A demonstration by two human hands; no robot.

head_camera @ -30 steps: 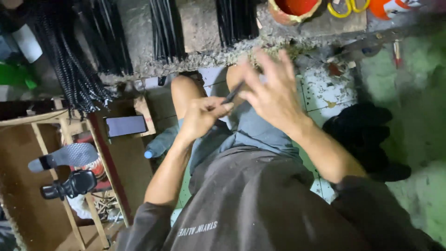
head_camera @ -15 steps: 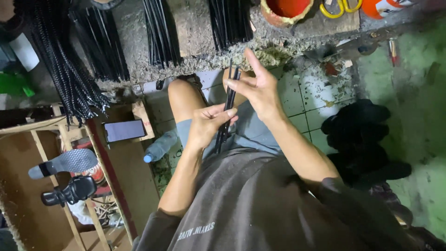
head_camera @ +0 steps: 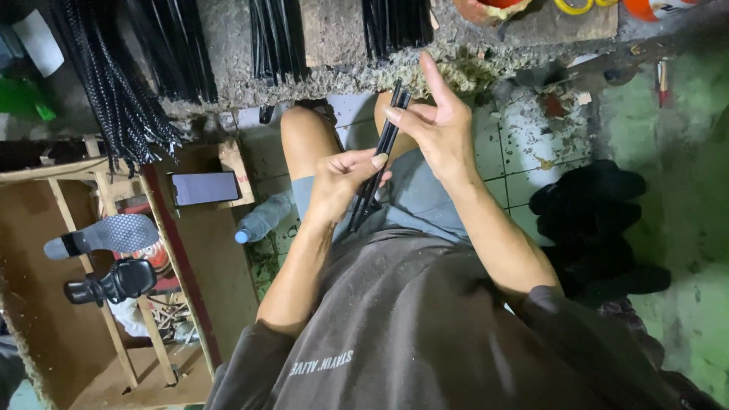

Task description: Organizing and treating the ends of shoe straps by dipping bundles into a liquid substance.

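Both hands are up over the lap, close together on the same thin black strips point(head_camera: 380, 156). The left hand point(head_camera: 342, 186) pinches the lower part, thumb pressed against the strips just above the grey shorts point(head_camera: 421, 201). The right hand point(head_camera: 437, 125) grips the upper part, index finger stretched out straight, the strip ends poking up past it toward the rough stone ledge point(head_camera: 334, 45). On that ledge, bundles of black strips point(head_camera: 277, 38) hang over the edge. Off to the person's left, a phone point(head_camera: 205, 187) rests on a wooden rack point(head_camera: 114, 250), a plastic bottle point(head_camera: 262, 219) lies on the tiled floor just beside it, and a black shoe sole point(head_camera: 102, 235) sits on the rack.
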